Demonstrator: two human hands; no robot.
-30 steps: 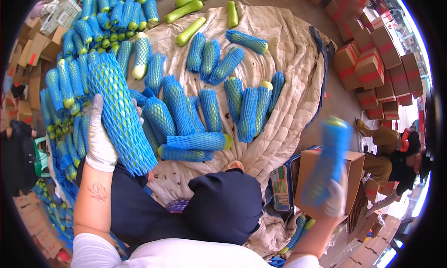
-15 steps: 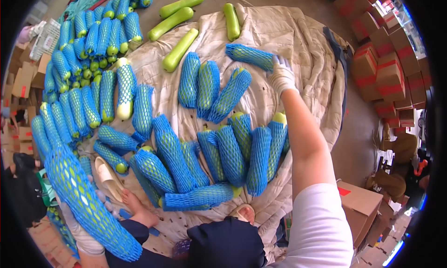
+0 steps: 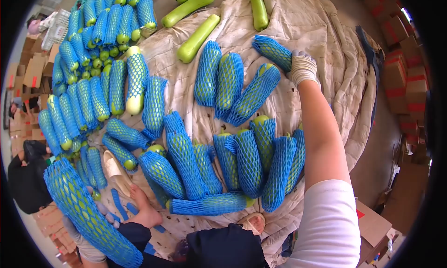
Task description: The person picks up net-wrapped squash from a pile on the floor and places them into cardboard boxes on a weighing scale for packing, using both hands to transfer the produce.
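My left hand (image 3: 77, 235), in a white glove, holds a large green gourd in a blue foam net sleeve (image 3: 91, 207) at the lower left. Its fingers wrap under the gourd and are partly hidden. My right hand (image 3: 303, 67), gloved as well, reaches forward and is closed on the end of another netted gourd (image 3: 272, 52), which lies on the quilt. Just left of that hand a netted gourd (image 3: 255, 93) rests at a slant. More sleeved gourds (image 3: 248, 163) lie in a group nearer my body.
A beige quilt (image 3: 326, 30) covers the floor. Bare green gourds (image 3: 199, 38) lie at its far side. Many netted gourds (image 3: 111, 25) are stacked at the left. Cardboard boxes (image 3: 396, 93) stand at the right. My shoe (image 3: 114, 172) and foot are beside the gourds; another person (image 3: 28, 179) is at far left.
The view has shifted, so the scene sits further right. The gourd at my right hand now slopes more steeply, and that hand's fingers are more curled around its end.
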